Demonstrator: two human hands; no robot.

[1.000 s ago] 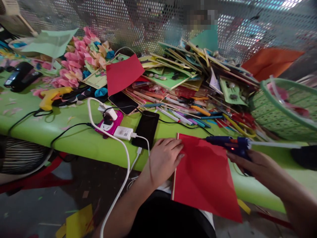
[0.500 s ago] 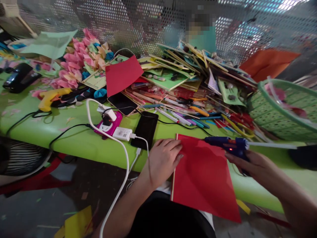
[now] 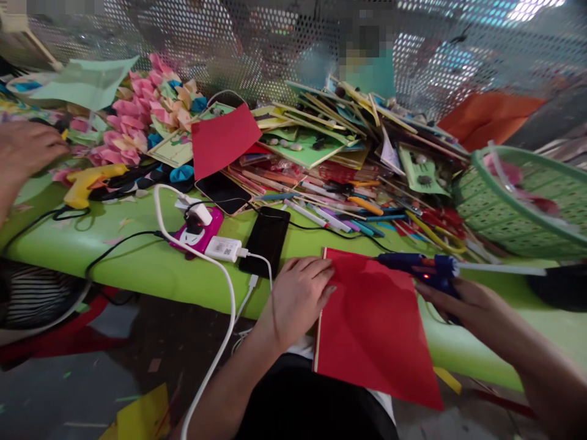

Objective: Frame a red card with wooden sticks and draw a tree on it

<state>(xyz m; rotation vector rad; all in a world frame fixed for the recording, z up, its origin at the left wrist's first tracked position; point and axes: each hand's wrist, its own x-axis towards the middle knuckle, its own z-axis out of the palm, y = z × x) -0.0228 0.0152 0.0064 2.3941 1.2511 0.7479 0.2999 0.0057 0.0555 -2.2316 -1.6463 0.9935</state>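
Far L, another person's hand (image 3: 32, 150) reaches in over the green table (image 3: 132, 269), finger state unclear; just in front, a yellow glue gun (image 3: 94, 182) lies w/ its cord trailing L. Pink paper flowers (image 3: 137, 119) heaped behind. Next, a magenta power strip (image 3: 213, 223) w/ white plugs, then a black phone (image 3: 266, 241) flat beside it. L hand (image 3: 300, 293) rests w/ fingers bent over the L edge of the big red sheet (image 3: 373, 342); can't tell if it's pinched from below. Sheet's at table's front edge, btwn both hands, lower part over the person's lap. Pens (image 3: 316, 214) scattered behind. Blue glue gun (image 3: 415, 264), red light on, nozzle at sheet's top edge, gripped in R hand (image 3: 472, 302), fingers wrapped round handle. Far R, green basket (image 3: 495, 220).
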